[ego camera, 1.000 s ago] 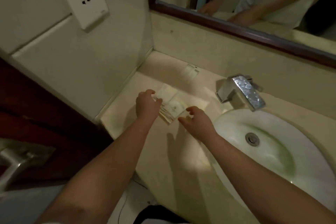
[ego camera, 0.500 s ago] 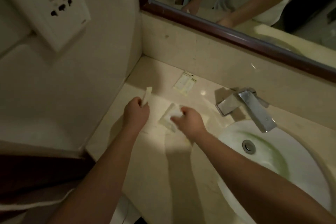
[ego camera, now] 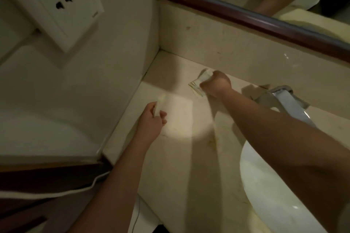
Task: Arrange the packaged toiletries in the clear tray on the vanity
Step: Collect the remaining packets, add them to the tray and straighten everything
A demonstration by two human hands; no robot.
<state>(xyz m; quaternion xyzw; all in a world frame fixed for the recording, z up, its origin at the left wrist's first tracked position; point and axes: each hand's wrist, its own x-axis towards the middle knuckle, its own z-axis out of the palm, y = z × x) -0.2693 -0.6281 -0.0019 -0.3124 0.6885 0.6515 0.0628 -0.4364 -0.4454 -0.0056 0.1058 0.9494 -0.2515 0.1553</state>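
A bathroom: sink [ego camera: 274,185], faucet [ego camera: 289,100], framed mirror [ego camera: 246,15], marble vanity [ego camera: 189,157].

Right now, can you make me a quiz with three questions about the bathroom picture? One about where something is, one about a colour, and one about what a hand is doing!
1. Where is the wall socket?
A. On the wall left of the mirror
B. Inside the sink
C. On the tap

2. What colour is the mirror frame?
A. Bright blue
B. Dark reddish brown
C. Yellow

3. What is the left hand doing?
A. Lying flat and empty
B. Turning the tap
C. Pinching a small pale packet

Answers:
1. A: the socket sits on the side wall, left of the mirror corner.
2. B: the frame shows dark red-brown wood.
3. C: its fingers close on a pale packet above the vanity top, while the right hand grips a stack of packets near the back wall.
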